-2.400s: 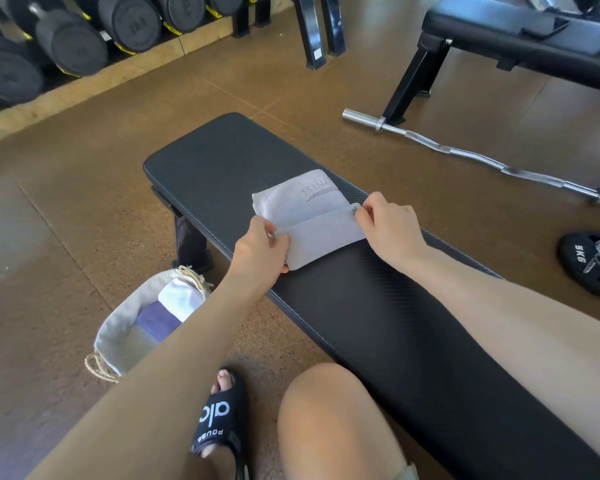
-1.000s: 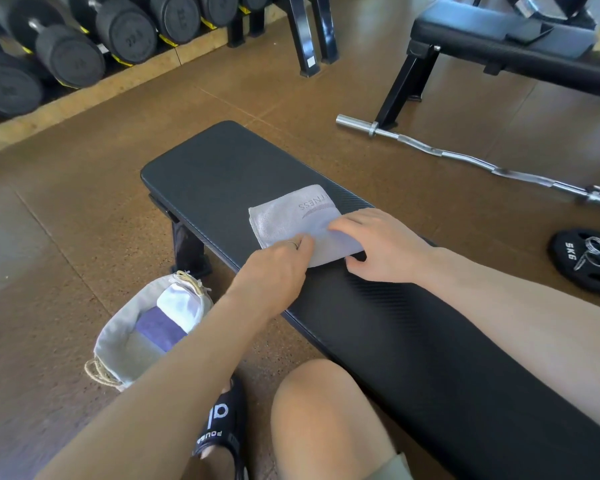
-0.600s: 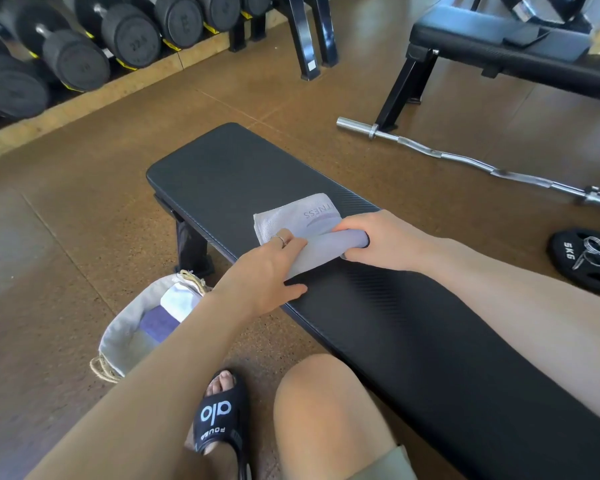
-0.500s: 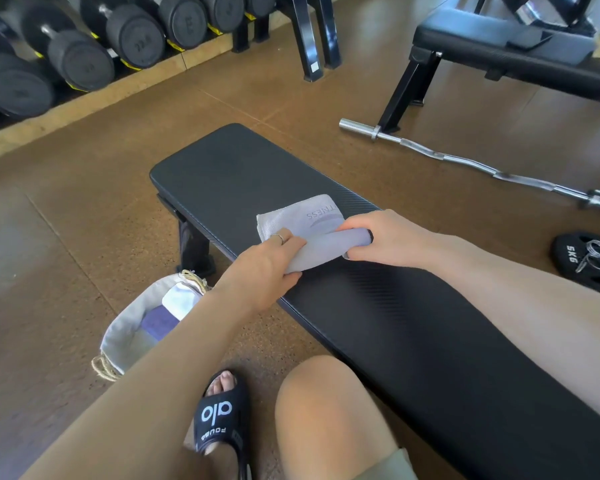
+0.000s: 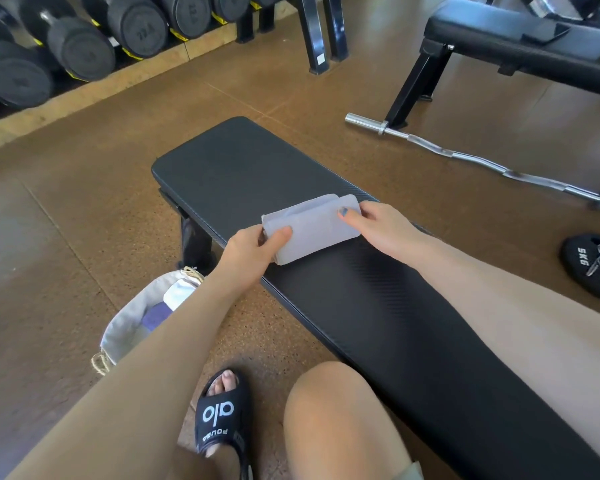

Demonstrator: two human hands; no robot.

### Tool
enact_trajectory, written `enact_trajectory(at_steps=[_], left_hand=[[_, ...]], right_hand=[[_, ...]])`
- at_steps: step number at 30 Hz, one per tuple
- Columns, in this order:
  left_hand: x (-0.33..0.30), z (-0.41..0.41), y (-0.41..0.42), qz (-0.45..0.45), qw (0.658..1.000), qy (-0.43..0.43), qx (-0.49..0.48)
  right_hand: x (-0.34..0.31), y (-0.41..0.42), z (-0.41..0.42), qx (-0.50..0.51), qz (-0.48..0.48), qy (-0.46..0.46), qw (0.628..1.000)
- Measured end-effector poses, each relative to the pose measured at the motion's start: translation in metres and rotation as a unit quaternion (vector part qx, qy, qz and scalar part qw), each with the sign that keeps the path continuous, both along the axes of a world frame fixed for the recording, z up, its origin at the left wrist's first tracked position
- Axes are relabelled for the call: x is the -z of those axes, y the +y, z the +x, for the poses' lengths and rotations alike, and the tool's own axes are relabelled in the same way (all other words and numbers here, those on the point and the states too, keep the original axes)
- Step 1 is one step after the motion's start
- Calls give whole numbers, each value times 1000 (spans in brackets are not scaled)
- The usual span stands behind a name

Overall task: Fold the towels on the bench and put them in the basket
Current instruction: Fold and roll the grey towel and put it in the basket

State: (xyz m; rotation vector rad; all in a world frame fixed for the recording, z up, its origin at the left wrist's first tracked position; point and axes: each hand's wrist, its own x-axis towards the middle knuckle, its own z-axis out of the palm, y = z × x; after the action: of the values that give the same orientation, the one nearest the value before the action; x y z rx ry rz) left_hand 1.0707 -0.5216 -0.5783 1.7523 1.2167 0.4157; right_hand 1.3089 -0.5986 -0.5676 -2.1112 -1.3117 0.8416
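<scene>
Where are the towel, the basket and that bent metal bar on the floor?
towel (image 5: 317, 230): head view, middle of its folded top.
basket (image 5: 123, 327): head view, pale fabric wall.
bent bar (image 5: 471, 157): head view, curved shaft.

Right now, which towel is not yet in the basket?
The pale grey towel on the bench, gripped by both hands; the others, white and purple, lie inside the basket.

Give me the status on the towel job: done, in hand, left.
Done: folded towels already sit in the basket on the floor. In hand: the left hand and right hand pinch a grey towel, folded small, on the bench. Left: drop it in the basket; no other towels show.
</scene>
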Motion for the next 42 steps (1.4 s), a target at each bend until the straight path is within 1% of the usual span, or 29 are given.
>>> enact_trajectory(at_steps=[2, 6, 12, 15, 16, 17, 18, 19, 20, 21, 22, 23, 24, 25, 26, 27, 28, 29, 31, 35, 38, 42], left_hand=[[-1, 4, 1, 1, 1000, 5, -26], [1, 11, 7, -1, 998, 31, -61], [4, 19, 13, 26, 993, 75, -83], [4, 23, 13, 35, 993, 63, -98], [4, 25, 11, 52, 992, 66, -93], [3, 27, 8, 93, 988, 91, -79], [2, 27, 5, 158, 975, 142, -64], [2, 27, 4, 243, 948, 199, -48], [2, 26, 4, 332, 912, 238, -28], [1, 26, 5, 404, 878, 255, 3], [-1, 27, 5, 459, 850, 253, 45], [1, 28, 6, 491, 831, 243, 94], [2, 31, 4, 500, 822, 234, 140], [3, 33, 2, 494, 821, 232, 168], [5, 34, 1, 483, 826, 231, 178], [7, 35, -1, 471, 836, 225, 171], [9, 34, -1, 463, 846, 213, 159], [11, 33, -1, 469, 847, 198, 151], [13, 30, -2, 491, 837, 190, 148], [15, 28, -4, 451, 840, 252, 168], [11, 29, -1, 446, 833, 294, 143], [-3, 33, -4, 414, 840, 320, 144]], right_hand=[[3, 5, -5, 21, -2, -32, 999], [6, 13, -9, 55, 3, -60, 997], [10, 23, -6, 83, -13, -54, 995], [10, 22, -10, 99, 3, -64, 993], [11, 21, -12, 95, 9, -84, 992], [13, 20, -14, 89, 20, -109, 990], [16, 20, -15, 81, 41, -138, 986], [18, 20, -16, 72, 73, -166, 981], [20, 21, -18, 57, 115, -197, 972], [22, 23, -18, 31, 163, -238, 957], [24, 24, -17, -3, 207, -288, 935], [26, 25, -16, -41, 246, -339, 907], [27, 26, -15, -84, 272, -380, 880], [28, 26, -14, -129, 281, -404, 861], [29, 26, -13, -165, 281, -415, 849], [29, 26, -11, -190, 279, -414, 846], [28, 24, -9, -206, 278, -404, 847], [27, 23, -7, -218, 275, -388, 852], [22, 22, -2, -234, 256, -365, 864], [18, 24, 2, -264, 217, -343, 875], [18, 25, 3, -280, 193, -333, 880], [13, 30, 2, -272, 200, -305, 891]])
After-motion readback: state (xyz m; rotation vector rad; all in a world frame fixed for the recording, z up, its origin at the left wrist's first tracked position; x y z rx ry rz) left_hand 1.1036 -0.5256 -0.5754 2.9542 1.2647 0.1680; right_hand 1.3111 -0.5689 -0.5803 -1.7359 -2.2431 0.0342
